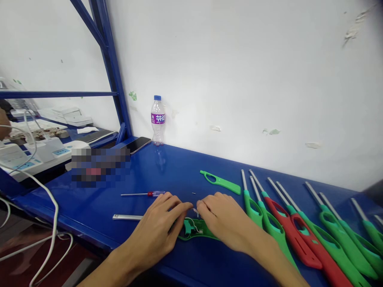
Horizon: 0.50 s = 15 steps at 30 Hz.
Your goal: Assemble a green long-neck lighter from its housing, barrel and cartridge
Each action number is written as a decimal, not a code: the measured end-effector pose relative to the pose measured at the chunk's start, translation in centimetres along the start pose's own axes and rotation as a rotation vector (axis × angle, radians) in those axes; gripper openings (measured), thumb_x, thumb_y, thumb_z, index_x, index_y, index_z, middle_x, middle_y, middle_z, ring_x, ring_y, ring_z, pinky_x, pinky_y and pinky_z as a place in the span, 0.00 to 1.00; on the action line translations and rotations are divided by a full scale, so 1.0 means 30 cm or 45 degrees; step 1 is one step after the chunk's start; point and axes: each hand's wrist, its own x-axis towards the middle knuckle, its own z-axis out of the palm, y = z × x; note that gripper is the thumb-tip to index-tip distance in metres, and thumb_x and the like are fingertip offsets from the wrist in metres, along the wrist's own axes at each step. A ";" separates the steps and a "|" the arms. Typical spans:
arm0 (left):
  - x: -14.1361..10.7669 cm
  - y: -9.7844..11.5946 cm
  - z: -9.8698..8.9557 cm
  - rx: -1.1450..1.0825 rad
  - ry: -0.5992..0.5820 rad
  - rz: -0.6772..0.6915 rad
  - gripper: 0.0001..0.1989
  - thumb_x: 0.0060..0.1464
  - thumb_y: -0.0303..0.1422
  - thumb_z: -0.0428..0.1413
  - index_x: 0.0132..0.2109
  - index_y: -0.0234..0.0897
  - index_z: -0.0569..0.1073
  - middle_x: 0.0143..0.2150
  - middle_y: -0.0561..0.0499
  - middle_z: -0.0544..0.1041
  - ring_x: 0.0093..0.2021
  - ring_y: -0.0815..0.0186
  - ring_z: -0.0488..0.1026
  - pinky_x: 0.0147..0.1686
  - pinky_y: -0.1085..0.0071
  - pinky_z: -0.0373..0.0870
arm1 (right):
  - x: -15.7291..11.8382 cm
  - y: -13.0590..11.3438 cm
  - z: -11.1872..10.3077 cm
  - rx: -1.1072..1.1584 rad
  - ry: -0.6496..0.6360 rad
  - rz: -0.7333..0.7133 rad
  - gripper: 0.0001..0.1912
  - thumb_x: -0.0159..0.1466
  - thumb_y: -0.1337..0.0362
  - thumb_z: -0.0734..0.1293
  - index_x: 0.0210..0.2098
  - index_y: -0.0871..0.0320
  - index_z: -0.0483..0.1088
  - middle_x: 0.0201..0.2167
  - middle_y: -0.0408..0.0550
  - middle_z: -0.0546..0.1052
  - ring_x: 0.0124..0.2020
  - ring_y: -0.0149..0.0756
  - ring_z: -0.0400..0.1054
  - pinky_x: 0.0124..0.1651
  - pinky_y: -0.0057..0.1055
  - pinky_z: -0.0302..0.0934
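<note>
In front of me on the blue table lies an opened green gas lighter point(194, 229), its inner parts and a thin white wire showing. Its metal tube point(127, 217) sticks out to the left, past my left hand point(166, 219). My left hand is closed over the lighter's left part, thumb and forefinger together. From the right comes my right hand point(224, 219), also closed in a pinch. A small pale part point(196, 212) shows between the two sets of fingertips; which hand grips it is unclear. Beyond lies the loose green shell half point(221, 183).
A screwdriver point(155, 194) with a clear handle and a tiny screw point(194, 193) lie beyond my hands. Several green lighters point(278, 231) and red ones point(305, 239) fill the right side. A bottle point(158, 123) and a phone point(139, 144) are at the back; white cables point(55, 223) hang left.
</note>
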 end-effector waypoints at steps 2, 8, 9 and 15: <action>-0.001 0.000 -0.001 -0.011 -0.013 0.000 0.15 0.71 0.25 0.48 0.57 0.40 0.74 0.43 0.48 0.76 0.44 0.60 0.70 0.52 0.56 0.68 | 0.002 0.002 0.004 0.018 0.033 0.005 0.19 0.74 0.73 0.55 0.38 0.58 0.77 0.36 0.53 0.81 0.33 0.44 0.71 0.32 0.37 0.38; -0.003 0.002 -0.001 -0.019 -0.031 -0.001 0.11 0.71 0.26 0.50 0.52 0.39 0.76 0.42 0.48 0.76 0.43 0.60 0.70 0.52 0.56 0.68 | 0.007 -0.001 0.016 0.000 0.028 -0.016 0.19 0.74 0.72 0.55 0.39 0.58 0.76 0.36 0.54 0.81 0.33 0.44 0.70 0.32 0.38 0.37; -0.004 0.003 -0.001 -0.018 -0.033 0.001 0.12 0.71 0.26 0.49 0.51 0.39 0.76 0.42 0.48 0.76 0.43 0.60 0.70 0.51 0.56 0.68 | 0.007 -0.001 0.017 -0.005 0.028 -0.025 0.18 0.73 0.72 0.55 0.40 0.59 0.76 0.36 0.54 0.81 0.33 0.44 0.69 0.32 0.38 0.37; -0.001 0.007 -0.006 -0.072 0.012 -0.016 0.11 0.70 0.25 0.50 0.50 0.38 0.77 0.43 0.48 0.76 0.43 0.60 0.70 0.48 0.59 0.69 | -0.001 -0.002 -0.005 0.354 0.152 0.081 0.18 0.73 0.69 0.56 0.28 0.56 0.67 0.27 0.44 0.75 0.26 0.35 0.60 0.31 0.35 0.40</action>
